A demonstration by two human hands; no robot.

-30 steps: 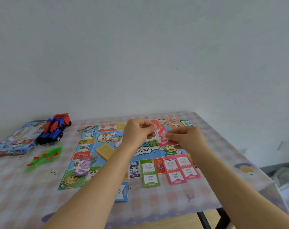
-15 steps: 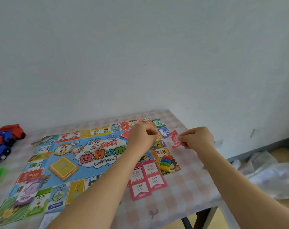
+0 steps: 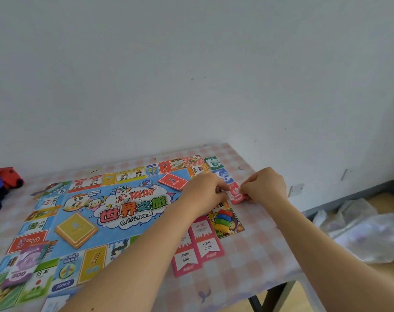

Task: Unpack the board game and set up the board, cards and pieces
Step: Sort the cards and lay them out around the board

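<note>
Head view: left hand and right hand, close together, pinch a red card between them above the table. The board lies unfolded leftward and coloured pieces are stacked just nearer. Setup appears nearly complete.

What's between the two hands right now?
Head view: only a red note. The right hand pinches one edge. The left hand has its fingertips at the other edge, but its grip is unclear.
</note>
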